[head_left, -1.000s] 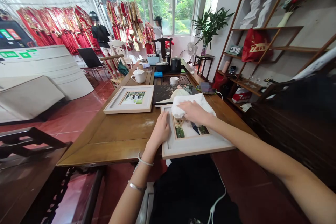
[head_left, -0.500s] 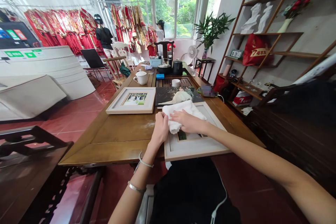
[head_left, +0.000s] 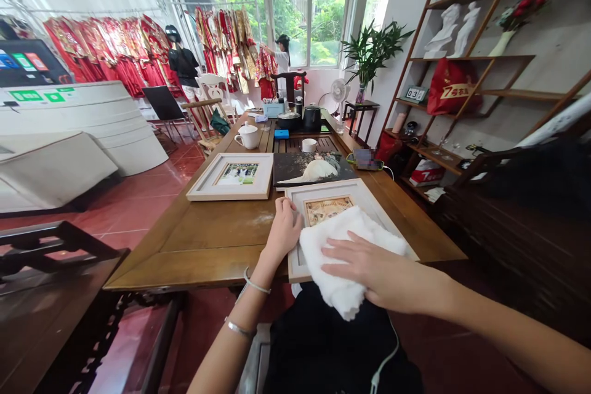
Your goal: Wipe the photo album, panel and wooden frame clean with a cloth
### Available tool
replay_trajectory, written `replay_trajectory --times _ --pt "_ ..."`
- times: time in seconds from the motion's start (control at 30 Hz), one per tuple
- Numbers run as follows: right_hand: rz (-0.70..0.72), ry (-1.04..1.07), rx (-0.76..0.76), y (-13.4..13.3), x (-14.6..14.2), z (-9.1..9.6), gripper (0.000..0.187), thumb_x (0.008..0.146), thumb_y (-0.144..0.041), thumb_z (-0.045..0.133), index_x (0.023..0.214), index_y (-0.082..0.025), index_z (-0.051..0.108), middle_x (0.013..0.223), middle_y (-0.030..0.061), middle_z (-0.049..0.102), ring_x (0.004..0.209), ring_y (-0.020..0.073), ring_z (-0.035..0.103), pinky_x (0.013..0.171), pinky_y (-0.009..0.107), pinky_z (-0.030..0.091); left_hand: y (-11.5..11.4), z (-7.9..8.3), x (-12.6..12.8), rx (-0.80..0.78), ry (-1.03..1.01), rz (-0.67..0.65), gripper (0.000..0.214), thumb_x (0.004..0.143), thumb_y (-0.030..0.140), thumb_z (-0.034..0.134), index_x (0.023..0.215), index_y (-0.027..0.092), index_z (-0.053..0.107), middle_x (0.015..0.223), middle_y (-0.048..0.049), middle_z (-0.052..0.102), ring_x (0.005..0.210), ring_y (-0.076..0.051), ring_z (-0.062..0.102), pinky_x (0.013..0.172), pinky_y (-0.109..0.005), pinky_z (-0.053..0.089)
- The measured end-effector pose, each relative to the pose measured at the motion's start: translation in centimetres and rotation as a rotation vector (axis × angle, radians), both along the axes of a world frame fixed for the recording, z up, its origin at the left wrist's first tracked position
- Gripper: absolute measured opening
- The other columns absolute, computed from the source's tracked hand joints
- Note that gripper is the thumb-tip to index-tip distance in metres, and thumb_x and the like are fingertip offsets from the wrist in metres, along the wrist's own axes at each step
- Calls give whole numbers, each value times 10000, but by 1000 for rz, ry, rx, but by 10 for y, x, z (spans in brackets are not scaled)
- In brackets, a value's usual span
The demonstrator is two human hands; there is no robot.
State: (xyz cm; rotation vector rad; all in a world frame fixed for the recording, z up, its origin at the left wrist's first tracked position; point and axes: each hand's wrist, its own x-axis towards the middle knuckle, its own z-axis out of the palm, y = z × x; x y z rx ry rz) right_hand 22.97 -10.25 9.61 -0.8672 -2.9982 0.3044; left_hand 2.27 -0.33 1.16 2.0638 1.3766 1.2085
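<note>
A light wooden picture frame (head_left: 298, 268) with a tan print lies flat on the near part of the table. My left hand (head_left: 287, 225) is closed on its left edge, fingers curled over the rim. With my right hand (head_left: 369, 265) I hold a folded white towel (head_left: 327, 237) against the frame's near right part, the visible fingers somewhat spread over the cloth. The towel covers much of the print and droops past the frame's near edge. My right thumb is mostly hidden.
On the wooden table (head_left: 198, 231) lie a second picture frame (head_left: 196, 188) and a dark photo panel (head_left: 290, 166). Beyond stand a white lidded teapot (head_left: 249, 135), a white cup (head_left: 309, 145) and a black pot (head_left: 313, 117). A phone (head_left: 367, 160) with a cable lies right.
My right hand has brought the towel from the frame's far left part toward me and to the right, uncovering the tan print. My left hand has stayed at the frame's left edge.
</note>
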Motion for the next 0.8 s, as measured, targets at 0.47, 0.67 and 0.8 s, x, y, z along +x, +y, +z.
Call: replay_trajectory --times 0.47,0.67,0.8 --pt "-475 -173 371 32 74 -32 757 564 35 441 1255 -246 566 1393 71 503 1328 335 358 1061 635 224 0 0 -1 -16 58 -43 299 700 -60 347 827 210 346 1072 -100 365 1158 -228 415 1045 -437 325" --pt "-510 -126 365 106 70 -39 757 635 38 423 1348 -209 479 1462 65 416 1371 313 274 1077 603 211 0 1 -2 -33 83 -56 292 709 -58 333 838 204 345 1089 -117 365 1151 -225 419 1040 -429 330" --pt "-532 -85 255 131 63 -33 737 642 18 424 1342 -204 487 1477 72 391 1374 321 265 1063 626 205 0 0 -1 -18 88 -48 298 696 -63 336 832 202 362 1087 -116 379 1156 -229 420 1036 -428 336"
